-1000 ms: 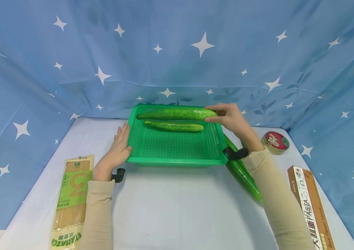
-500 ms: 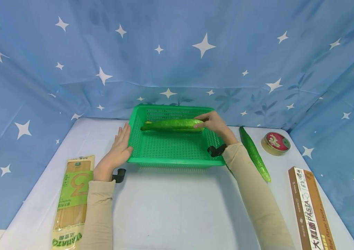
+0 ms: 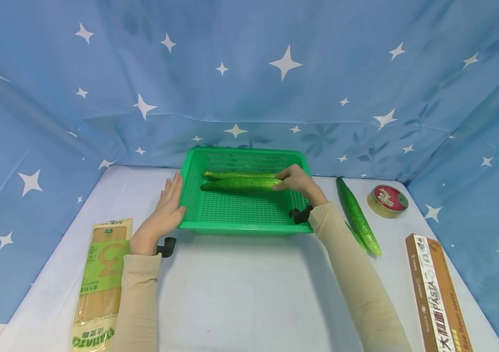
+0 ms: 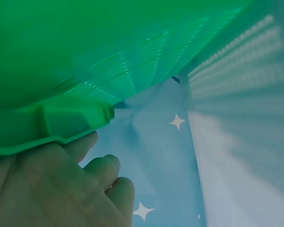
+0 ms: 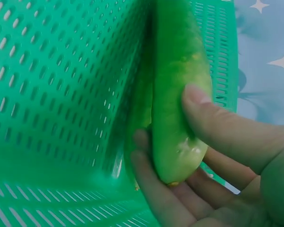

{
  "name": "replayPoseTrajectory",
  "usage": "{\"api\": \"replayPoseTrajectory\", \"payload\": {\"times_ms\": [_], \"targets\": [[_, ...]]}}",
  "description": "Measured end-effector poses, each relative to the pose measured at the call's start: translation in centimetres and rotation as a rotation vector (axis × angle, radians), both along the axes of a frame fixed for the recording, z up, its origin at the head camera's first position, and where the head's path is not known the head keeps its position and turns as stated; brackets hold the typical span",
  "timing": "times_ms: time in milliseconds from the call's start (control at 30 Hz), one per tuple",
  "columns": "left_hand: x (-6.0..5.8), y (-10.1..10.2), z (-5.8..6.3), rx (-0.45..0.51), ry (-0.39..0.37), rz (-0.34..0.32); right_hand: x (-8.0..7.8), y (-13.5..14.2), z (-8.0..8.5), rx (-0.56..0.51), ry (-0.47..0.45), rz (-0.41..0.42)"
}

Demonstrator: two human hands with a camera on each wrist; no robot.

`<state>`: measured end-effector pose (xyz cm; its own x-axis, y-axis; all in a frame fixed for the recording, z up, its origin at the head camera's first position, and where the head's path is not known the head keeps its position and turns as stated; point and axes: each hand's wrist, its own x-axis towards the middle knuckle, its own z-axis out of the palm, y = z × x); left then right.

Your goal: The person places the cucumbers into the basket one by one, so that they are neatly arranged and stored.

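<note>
A green cucumber point(image 3: 240, 184) lies low in the green plastic basket point(image 3: 240, 226), with its right end in my right hand point(image 3: 299, 183). In the right wrist view, the thumb point(image 5: 217, 113) presses on the cucumber's side while the fingers curl round its end. A slimmer cucumber point(image 3: 227, 174) rests alongside, towards the basket's back; its right end is hidden. My left hand point(image 3: 163, 215) has its fingers extended against the basket's left side. From the left wrist view, that hand point(image 4: 61, 184) touches the underside of the basket's rim point(image 4: 52, 140).
Two more cucumbers, one point(image 3: 357, 215) partly covering another point(image 3: 356, 237), lie right of the basket. A round red-lidded tin point(image 3: 388, 201) and a pasta box point(image 3: 439, 293) are farther right. A spaghetti packet point(image 3: 102, 283) lies at left. A blue starry curtain point(image 3: 249, 98) hangs behind.
My right hand has lowered the cucumber from above the basket's back edge into it, moving it towards me and slightly left, in front of the slimmer one. The left hand stays put.
</note>
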<state>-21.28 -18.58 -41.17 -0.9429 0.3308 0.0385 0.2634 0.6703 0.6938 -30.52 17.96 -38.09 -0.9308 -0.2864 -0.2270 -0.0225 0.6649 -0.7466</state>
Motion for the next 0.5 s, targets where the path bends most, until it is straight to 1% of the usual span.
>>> {"api": "replayPoseTrajectory", "payload": {"times_ms": [100,333,500], "targets": [[0.0,0.0,0.0,0.004,0.0,-0.001,0.0,-0.2,0.0,0.045,-0.004,-0.012],[0.1,0.0,0.1,0.0,0.003,-0.002,-0.7,-0.8,-0.5,0.161,-0.041,-0.059],[0.1,0.0,0.1,0.006,0.001,-0.002,-0.9,-1.0,-0.6,0.189,-0.062,-0.073]]}}
